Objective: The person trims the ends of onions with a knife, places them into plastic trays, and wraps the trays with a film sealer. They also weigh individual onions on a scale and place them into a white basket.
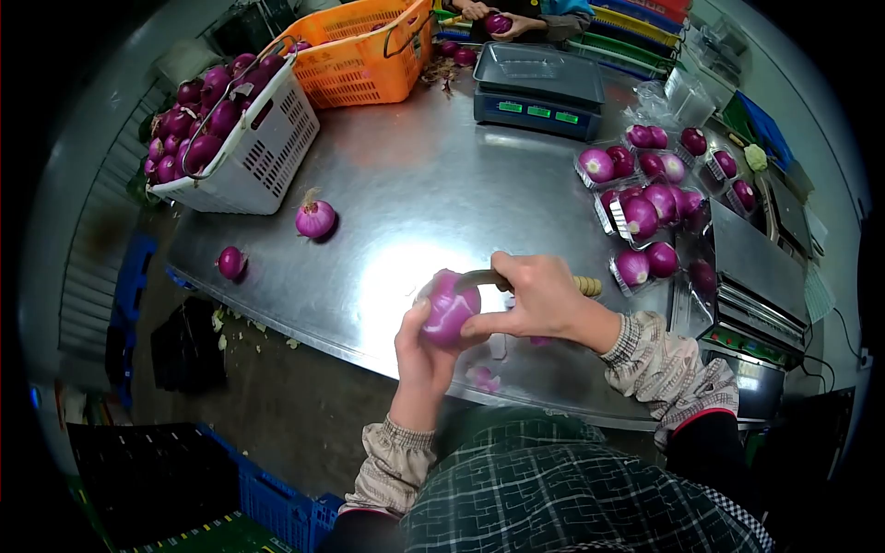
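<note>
A red onion (450, 315) is gripped in my left hand (419, 361), held above the steel table near its front edge. My right hand (544, 297) is closed around a knife (588, 287) whose handle end looks wrapped in tan cord. The dark blade meets the upper right side of the onion, and my right thumb presses against the onion's lower right. Purple peel scraps (483, 378) lie on the table below my hands. To the left, a whole onion (315, 218) with dry roots and a smaller onion (231, 264) rest on the table.
A white basket (267, 158) heaped with onions stands back left, beside an orange basket (361, 76). Behind is a digital scale (539, 78). Onions in clear trays (636, 265) sit at right, near a metal machine (761, 276). Across the table, another person's hand (518, 26) holds an onion.
</note>
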A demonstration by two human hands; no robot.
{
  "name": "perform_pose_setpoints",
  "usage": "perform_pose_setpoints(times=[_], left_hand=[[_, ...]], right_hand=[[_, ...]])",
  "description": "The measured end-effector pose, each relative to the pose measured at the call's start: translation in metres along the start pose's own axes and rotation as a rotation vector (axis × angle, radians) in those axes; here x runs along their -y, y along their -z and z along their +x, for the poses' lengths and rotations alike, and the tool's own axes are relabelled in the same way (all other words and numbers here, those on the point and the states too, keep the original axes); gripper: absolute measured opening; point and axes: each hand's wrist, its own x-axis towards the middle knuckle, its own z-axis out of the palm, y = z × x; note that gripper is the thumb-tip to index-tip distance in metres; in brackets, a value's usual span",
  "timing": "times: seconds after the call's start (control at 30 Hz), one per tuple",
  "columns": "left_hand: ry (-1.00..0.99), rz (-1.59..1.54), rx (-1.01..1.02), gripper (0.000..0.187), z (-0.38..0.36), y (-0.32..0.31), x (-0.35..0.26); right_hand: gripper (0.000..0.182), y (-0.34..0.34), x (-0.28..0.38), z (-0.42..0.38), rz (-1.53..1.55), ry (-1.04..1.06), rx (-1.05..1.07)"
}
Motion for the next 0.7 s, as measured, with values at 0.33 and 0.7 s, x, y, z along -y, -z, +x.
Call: perform_pose_setpoints(times=[0.33,0.7], left_hand=[[-0.070,-0.102,-0.094,0.052,0.005,-0.011,0.006],[-0.036,-0.310,-0.068,0.072,0.016,0.006,-0.011]], right_hand=[[0.056,-0.009,0.006,-0.009,-0.146,0.239,-0.127],[0.051,0.000,0.000,-0.029,-0.229,0.278,0.099]])
